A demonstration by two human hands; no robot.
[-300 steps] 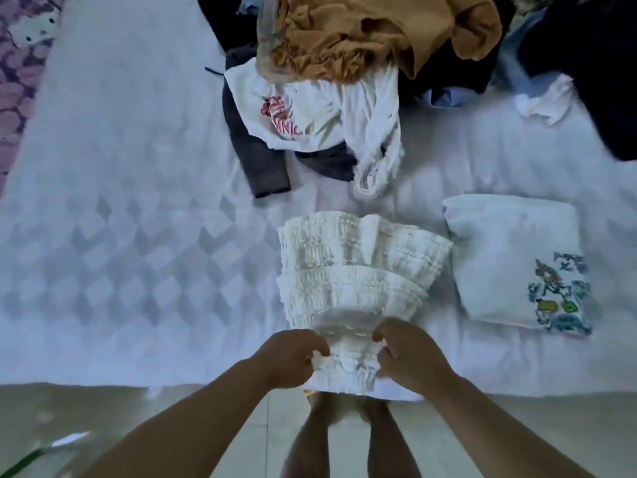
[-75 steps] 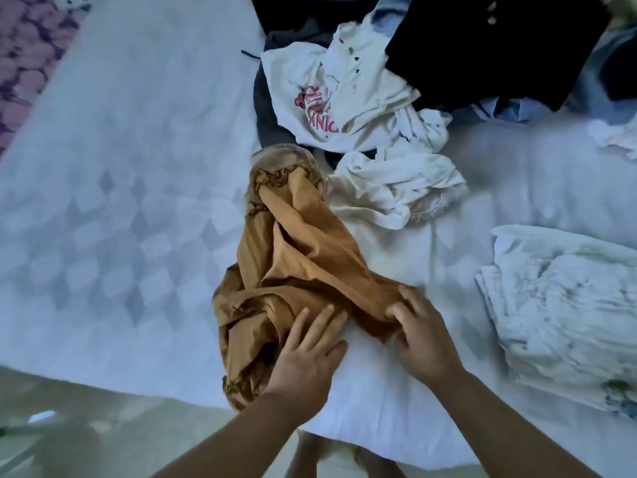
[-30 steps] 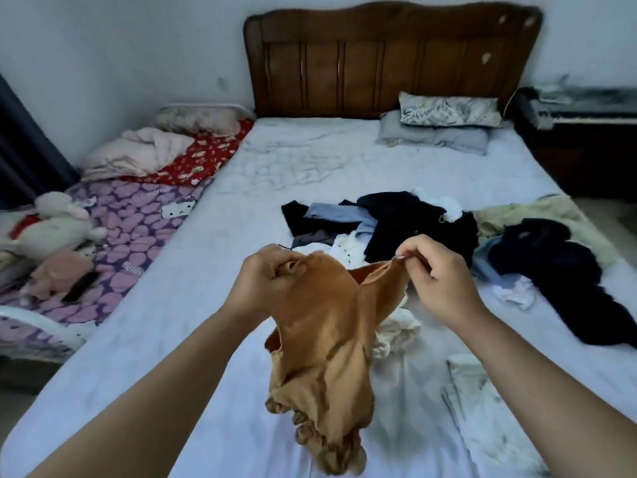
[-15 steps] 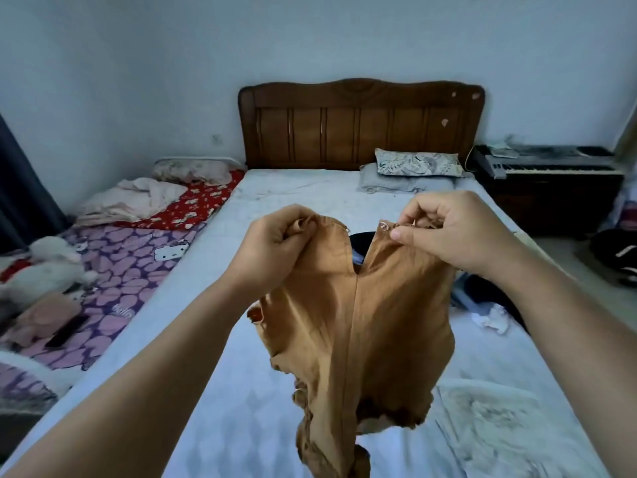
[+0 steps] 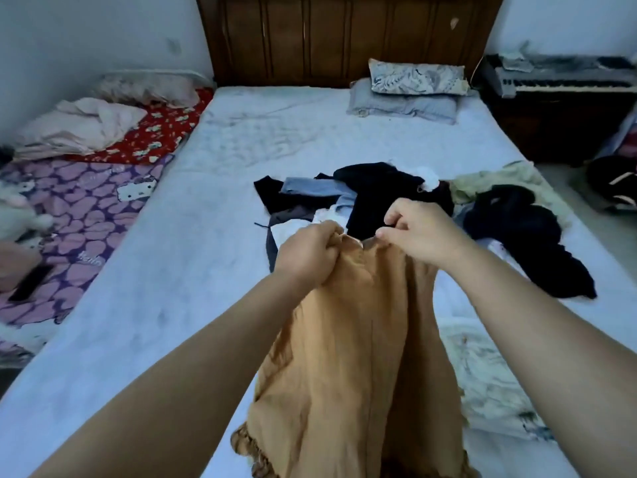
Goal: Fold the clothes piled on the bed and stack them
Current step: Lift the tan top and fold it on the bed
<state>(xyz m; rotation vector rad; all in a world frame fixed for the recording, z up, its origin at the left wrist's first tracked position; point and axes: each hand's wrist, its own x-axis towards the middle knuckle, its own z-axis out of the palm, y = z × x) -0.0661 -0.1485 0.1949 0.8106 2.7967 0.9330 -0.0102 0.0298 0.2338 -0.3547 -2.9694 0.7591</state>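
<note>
A mustard-brown garment (image 5: pixel 351 357) with a frilled hem hangs in the air in front of me over the white bed (image 5: pixel 193 257). My left hand (image 5: pixel 306 251) grips its top edge in a fist. My right hand (image 5: pixel 418 232) pinches the top edge just to the right, the two hands close together. Behind them lies the pile of unfolded clothes (image 5: pixel 389 194), dark and pale pieces mixed. At the lower right, partly hidden by my right arm, sits a folded white stack (image 5: pixel 489 381).
More dark clothes (image 5: pixel 527 243) and a pale green piece (image 5: pixel 496 177) lie at the right of the bed. Two pillows (image 5: pixel 410 88) rest against the wooden headboard (image 5: pixel 344 36). A low bed with purple bedding (image 5: pixel 79 208) stands at left, a keyboard (image 5: pixel 565 79) at right.
The brown garment was lifted off the bed and held up by its top edge. In the last half second my hands have come down and closer together, and my view has tilted down.
</note>
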